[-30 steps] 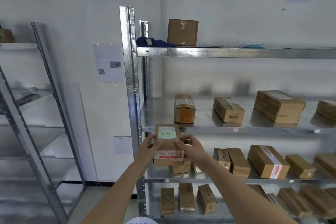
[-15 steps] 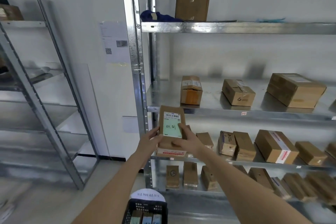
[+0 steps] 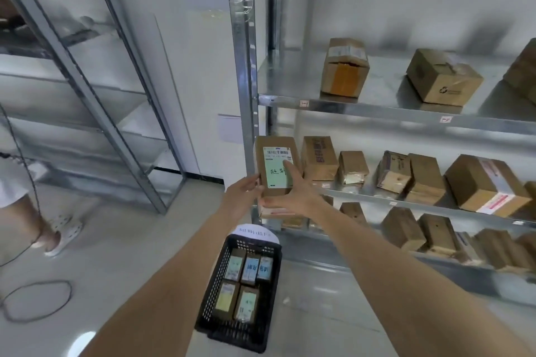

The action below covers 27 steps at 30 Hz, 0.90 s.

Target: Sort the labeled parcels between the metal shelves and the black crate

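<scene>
One labeled parcel (image 3: 277, 166) gripped by left hand (image 3: 242, 200) and right hand (image 3: 293, 194), five parcels in black crate (image 3: 211, 293)

Two bare forearms come into view from the lower edge, uncovered along their whole visible length: no sleeve, cuff, watch, band or glove shows on either. The bare left hand (image 3: 243, 196) wears no ring that can be seen, and the bare right hand (image 3: 293, 194) likewise shows plain fingers (image 3: 289, 166) with short nails. The upper arms and any clothing on the shoulders or torso lie outside the picture, so what is worn there cannot be told
</scene>
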Each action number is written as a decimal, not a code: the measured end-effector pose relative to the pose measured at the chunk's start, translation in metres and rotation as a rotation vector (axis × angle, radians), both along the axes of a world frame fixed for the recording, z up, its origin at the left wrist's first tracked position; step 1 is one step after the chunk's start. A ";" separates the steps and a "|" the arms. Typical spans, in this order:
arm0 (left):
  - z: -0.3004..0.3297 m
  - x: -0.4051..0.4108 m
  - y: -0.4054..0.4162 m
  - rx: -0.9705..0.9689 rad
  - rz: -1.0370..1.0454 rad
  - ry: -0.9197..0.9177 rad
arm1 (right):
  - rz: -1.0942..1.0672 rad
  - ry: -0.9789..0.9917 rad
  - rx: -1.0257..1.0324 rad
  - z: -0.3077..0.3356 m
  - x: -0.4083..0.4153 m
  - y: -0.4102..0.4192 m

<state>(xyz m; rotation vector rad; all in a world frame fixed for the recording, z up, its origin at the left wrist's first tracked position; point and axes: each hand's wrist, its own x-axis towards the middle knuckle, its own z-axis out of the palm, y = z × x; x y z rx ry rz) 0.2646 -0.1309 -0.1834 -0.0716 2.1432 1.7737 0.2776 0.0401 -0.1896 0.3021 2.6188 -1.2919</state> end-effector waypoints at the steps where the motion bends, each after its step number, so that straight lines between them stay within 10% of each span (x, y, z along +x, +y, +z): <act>1: -0.006 -0.001 -0.004 -0.024 0.004 -0.018 | 0.008 -0.009 -0.005 -0.005 -0.001 -0.003; 15: -0.164 -0.090 -0.120 -0.533 -0.161 0.052 | 0.021 -0.170 0.069 -0.140 -0.072 -0.086; 27: -0.417 -0.191 -0.213 -0.765 -0.463 -0.002 | -0.114 -0.461 0.043 -0.413 -0.119 -0.184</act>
